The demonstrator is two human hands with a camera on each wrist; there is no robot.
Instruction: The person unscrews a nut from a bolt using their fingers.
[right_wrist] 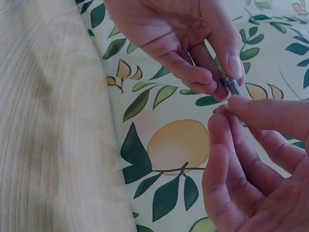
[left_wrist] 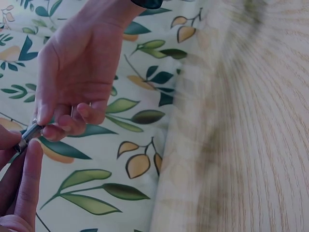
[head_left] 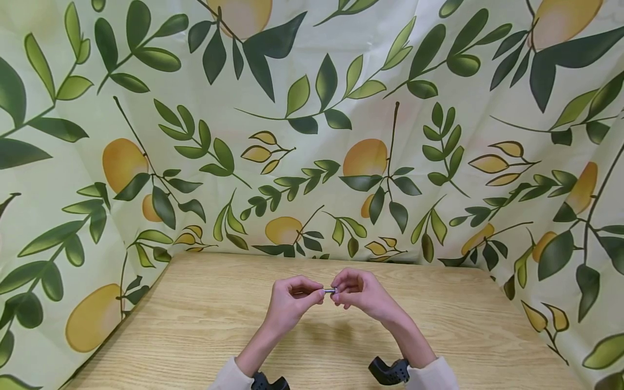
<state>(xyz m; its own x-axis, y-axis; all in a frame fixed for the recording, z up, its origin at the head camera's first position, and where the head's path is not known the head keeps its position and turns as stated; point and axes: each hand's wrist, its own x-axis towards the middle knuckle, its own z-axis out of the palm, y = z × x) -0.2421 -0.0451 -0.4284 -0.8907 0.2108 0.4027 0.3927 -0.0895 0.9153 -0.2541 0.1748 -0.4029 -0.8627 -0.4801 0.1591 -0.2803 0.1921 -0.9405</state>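
A small silvery bolt [head_left: 330,291] with a ridged shank spans the gap between two sets of fingertips, held above the table. My left hand [head_left: 291,299] pinches one end of it between thumb and fingers. At the opposite end, my right hand [head_left: 363,294] has its thumb and fingertips on the bolt, the other fingers loosely bent. Up close in the right wrist view, the ridges of the bolt [right_wrist: 233,86] show between the two thumbs, with fingertips covering both ends. The left wrist view shows the bolt [left_wrist: 31,136] at the left edge, the right palm facing the camera.
A light wood-grain table [head_left: 195,314] lies under both hands. Behind it and at both sides hangs a pale cloth [head_left: 302,179] printed with leaves and orange fruit. Each wrist wears a black camera mount, the right one [head_left: 388,371] beside a light sleeve.
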